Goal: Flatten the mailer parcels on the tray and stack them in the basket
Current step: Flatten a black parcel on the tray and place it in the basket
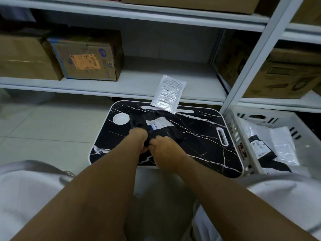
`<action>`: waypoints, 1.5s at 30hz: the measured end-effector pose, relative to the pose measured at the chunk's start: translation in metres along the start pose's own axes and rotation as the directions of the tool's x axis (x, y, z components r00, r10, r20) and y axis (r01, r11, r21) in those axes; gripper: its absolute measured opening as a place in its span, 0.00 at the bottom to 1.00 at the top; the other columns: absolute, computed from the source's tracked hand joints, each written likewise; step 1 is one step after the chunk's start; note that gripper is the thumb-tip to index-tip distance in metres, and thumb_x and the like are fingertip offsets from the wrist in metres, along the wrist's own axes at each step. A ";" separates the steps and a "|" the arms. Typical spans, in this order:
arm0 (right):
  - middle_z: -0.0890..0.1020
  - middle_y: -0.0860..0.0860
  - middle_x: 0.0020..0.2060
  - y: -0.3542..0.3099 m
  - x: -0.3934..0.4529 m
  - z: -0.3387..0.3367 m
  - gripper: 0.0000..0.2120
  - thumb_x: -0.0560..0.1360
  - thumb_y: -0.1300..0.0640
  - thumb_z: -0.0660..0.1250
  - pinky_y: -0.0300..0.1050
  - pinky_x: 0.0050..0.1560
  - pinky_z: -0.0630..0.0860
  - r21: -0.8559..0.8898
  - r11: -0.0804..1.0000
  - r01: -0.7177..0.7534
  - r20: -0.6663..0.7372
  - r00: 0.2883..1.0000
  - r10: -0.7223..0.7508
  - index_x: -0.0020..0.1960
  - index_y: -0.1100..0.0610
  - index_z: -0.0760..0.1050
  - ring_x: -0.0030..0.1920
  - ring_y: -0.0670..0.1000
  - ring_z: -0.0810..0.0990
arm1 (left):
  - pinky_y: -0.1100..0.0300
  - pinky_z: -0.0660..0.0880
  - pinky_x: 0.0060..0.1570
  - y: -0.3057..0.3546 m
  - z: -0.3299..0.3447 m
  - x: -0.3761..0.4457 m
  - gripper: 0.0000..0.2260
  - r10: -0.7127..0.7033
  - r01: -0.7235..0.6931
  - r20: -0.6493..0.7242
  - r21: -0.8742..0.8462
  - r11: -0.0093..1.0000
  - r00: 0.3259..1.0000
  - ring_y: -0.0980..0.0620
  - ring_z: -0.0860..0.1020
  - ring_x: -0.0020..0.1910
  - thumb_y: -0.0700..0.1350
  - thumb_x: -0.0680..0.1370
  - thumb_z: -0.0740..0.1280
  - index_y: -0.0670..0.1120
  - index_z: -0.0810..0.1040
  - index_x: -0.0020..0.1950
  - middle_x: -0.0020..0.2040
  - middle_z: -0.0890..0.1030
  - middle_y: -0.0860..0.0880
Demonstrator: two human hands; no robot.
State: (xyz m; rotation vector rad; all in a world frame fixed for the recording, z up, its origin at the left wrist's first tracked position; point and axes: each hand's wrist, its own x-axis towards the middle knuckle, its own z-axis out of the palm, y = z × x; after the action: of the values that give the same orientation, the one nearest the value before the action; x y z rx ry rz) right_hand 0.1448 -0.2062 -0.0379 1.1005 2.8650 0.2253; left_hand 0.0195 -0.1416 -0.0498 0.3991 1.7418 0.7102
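Observation:
A black mailer parcel (157, 125) with a white shipping label lies crumpled in the middle of the black marble-pattern tray (199, 136). My left hand (139, 138) and my right hand (163, 146) both grip its near edge, fingers curled into the black plastic. A white bubble mailer (168, 93) lies at the tray's far edge, partly on the shelf. The white slatted basket (232, 129) stands to the right of the tray and holds several flat mailers (271, 146), black and white.
Grey metal shelving stands behind the tray, with cardboard boxes (86, 56) at the left and more boxes (284, 73) at the right. A shelf post (251, 58) rises by the basket. A round white recess (121, 118) marks the tray's left corner. Tiled floor lies left.

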 end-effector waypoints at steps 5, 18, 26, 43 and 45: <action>0.76 0.50 0.59 -0.002 -0.011 0.012 0.17 0.79 0.53 0.58 0.46 0.50 0.68 0.018 0.999 0.030 0.036 0.999 -0.031 0.66 0.53 0.72 0.54 0.52 0.73 | 0.50 0.79 0.48 -0.010 0.001 0.003 0.19 0.214 -0.213 0.016 0.156 0.964 0.977 0.41 0.78 0.57 0.37 0.79 0.59 0.39 0.68 0.70 0.64 0.75 0.38; 0.54 0.49 0.78 0.055 0.006 0.061 0.23 0.83 0.47 0.48 0.56 0.72 0.55 0.177 0.836 -0.520 0.084 0.854 0.513 0.77 0.48 0.54 0.77 0.54 0.51 | 0.44 0.46 0.74 -0.043 0.035 0.010 0.25 0.780 -0.393 0.246 0.919 0.000 0.575 0.47 0.41 0.77 0.52 0.82 0.48 0.47 0.47 0.78 0.79 0.44 0.46; 0.41 0.45 0.78 0.065 0.018 0.098 0.25 0.82 0.41 0.39 0.61 0.75 0.42 0.193 0.871 -0.453 0.261 0.879 0.400 0.78 0.42 0.39 0.78 0.51 0.38 | 0.39 0.42 0.73 -0.074 0.041 0.036 0.26 0.645 -0.364 0.302 0.931 -0.040 0.702 0.44 0.36 0.76 0.55 0.82 0.42 0.51 0.35 0.77 0.78 0.36 0.47; 0.82 0.53 0.40 0.060 0.042 0.095 0.07 0.74 0.52 0.67 0.51 0.45 0.71 0.065 0.880 -0.470 -0.105 0.874 0.475 0.42 0.55 0.79 0.39 0.56 0.79 | 0.41 0.45 0.73 -0.030 0.032 0.042 0.24 0.662 -0.277 0.255 0.958 -0.073 0.705 0.42 0.53 0.76 0.55 0.80 0.49 0.43 0.70 0.69 0.73 0.65 0.41; 0.82 0.52 0.37 0.069 0.049 0.091 0.07 0.72 0.52 0.69 0.50 0.43 0.71 0.047 0.878 -0.476 -0.151 0.865 0.478 0.40 0.55 0.79 0.39 0.55 0.79 | 0.46 0.48 0.75 -0.025 0.034 0.053 0.23 0.680 -0.345 0.316 0.933 -0.098 0.662 0.42 0.49 0.77 0.51 0.81 0.51 0.39 0.67 0.71 0.75 0.59 0.39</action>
State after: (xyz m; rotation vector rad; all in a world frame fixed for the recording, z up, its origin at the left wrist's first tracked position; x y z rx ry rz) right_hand 0.1640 -0.1125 -0.1171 1.8632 2.6616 0.3381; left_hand 0.0387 -0.1198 -0.1108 2.1938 2.0967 -0.0713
